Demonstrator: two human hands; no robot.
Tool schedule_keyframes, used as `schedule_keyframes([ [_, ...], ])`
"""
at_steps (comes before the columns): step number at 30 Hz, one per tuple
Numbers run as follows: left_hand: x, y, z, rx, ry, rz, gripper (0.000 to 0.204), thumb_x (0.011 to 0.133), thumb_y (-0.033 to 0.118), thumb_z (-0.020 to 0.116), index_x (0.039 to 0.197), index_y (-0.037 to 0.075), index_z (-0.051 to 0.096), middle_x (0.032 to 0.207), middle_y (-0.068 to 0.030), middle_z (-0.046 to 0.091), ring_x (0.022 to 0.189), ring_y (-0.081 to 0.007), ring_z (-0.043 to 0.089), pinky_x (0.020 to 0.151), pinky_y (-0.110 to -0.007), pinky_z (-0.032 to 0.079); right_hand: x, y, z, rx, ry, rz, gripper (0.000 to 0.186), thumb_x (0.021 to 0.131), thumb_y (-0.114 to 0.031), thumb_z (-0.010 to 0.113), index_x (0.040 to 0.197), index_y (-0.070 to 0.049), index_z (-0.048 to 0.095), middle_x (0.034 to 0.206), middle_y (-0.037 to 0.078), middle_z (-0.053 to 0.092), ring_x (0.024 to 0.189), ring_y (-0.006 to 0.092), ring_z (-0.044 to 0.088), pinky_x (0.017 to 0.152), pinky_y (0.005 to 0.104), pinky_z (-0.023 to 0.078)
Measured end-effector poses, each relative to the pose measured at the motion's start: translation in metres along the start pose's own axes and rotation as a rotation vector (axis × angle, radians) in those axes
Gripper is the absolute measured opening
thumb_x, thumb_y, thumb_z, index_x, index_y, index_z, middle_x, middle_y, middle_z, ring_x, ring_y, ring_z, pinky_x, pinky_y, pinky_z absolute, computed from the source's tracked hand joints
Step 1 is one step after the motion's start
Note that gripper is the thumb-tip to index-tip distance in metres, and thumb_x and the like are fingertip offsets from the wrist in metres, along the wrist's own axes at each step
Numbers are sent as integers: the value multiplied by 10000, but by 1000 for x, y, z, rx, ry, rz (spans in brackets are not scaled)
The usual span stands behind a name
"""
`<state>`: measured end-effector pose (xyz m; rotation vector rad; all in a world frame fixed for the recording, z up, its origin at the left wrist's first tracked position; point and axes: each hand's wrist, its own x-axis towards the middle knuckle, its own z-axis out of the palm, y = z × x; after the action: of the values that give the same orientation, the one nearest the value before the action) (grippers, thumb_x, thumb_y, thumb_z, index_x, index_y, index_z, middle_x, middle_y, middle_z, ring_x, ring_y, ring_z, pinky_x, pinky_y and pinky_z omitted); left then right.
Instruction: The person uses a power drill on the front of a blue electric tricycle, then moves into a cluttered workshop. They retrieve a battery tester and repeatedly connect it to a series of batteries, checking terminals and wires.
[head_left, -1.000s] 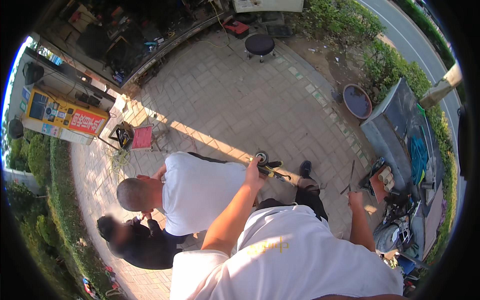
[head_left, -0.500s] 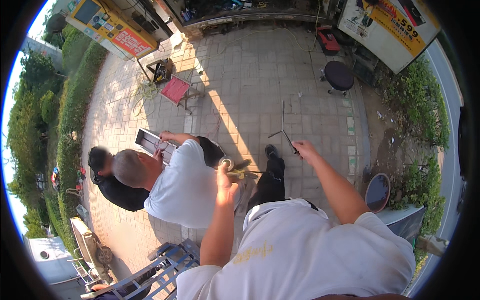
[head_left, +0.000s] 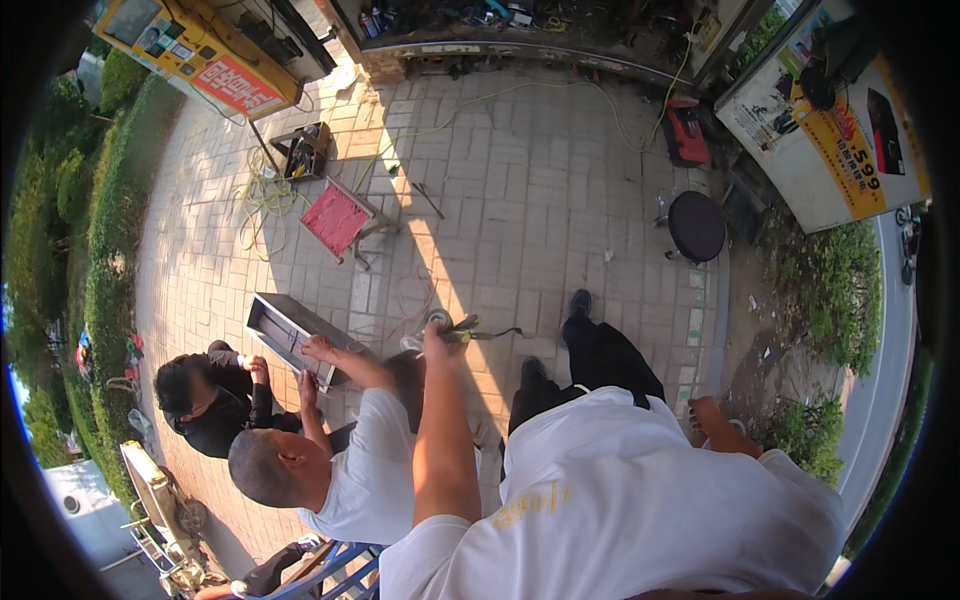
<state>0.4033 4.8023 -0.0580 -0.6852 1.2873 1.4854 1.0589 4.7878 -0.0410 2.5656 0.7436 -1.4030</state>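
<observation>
My left hand (head_left: 437, 348) is raised in front of me, closed around a roll of tape (head_left: 438, 317). Just beyond the roll is a yellow and dark thing (head_left: 464, 327) with a thin dark strip, whose kind I cannot make out. My right hand (head_left: 706, 413) hangs low at my right side, partly hidden by my shirt. No tool shows in it, and its finger positions are unclear. A thin dark rod (head_left: 427, 199) appears over the paving near the red-topped stool (head_left: 335, 218).
At left, a person in white (head_left: 365, 455) works on a grey metal box (head_left: 318, 340), beside a person in black (head_left: 225, 410). A toolbox (head_left: 303, 152), yellow cord (head_left: 262, 210), round dark stool (head_left: 696, 227) and red case (head_left: 687, 135) stand farther off. Blue metal frame (head_left: 345, 575) lies behind left.
My right hand has drawn back to my side, and the branched metal tool has left it. A dark rod now shows near the red-topped stool. The left hand keeps the tape.
</observation>
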Motion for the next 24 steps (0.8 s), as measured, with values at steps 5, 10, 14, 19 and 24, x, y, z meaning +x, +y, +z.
schedule_keyframes([
  [5,65,68,63,448,185,85,560,827,392,645,1244,74,449,1226,-139,501,1048,-344,540,905,-542,449,50,-75,-22,119,-364,39,247,871,-245,657,914,-4,620,784,118,620,617,261,625,532,416,492],
  [10,93,122,151,531,467,449,841,819,369,664,1495,94,245,1516,-175,303,1335,-385,364,950,-613,385,112,-281,-3,1,-192,-83,261,848,-228,655,916,23,629,782,108,624,631,246,633,524,399,500],
  [14,114,123,232,662,433,190,485,837,304,623,1279,123,541,939,-72,589,719,-184,559,633,-447,464,101,-533,-23,-3,-158,-363,316,839,-304,683,960,-13,681,778,85,641,628,198,608,543,373,485],
  [19,145,98,319,990,231,64,403,860,355,646,1185,125,585,879,-33,546,731,-184,491,612,-417,392,-47,-853,-161,532,-93,-1331,321,913,-160,659,1181,-3,579,1004,15,627,854,67,545,729,226,454],
  [24,215,142,414,1181,182,-84,404,855,358,674,1139,85,587,885,-43,567,749,-201,539,617,-421,390,-230,-1008,-329,688,241,-2486,365,907,-140,635,1235,-12,538,1147,74,591,860,112,490,731,256,424],
])
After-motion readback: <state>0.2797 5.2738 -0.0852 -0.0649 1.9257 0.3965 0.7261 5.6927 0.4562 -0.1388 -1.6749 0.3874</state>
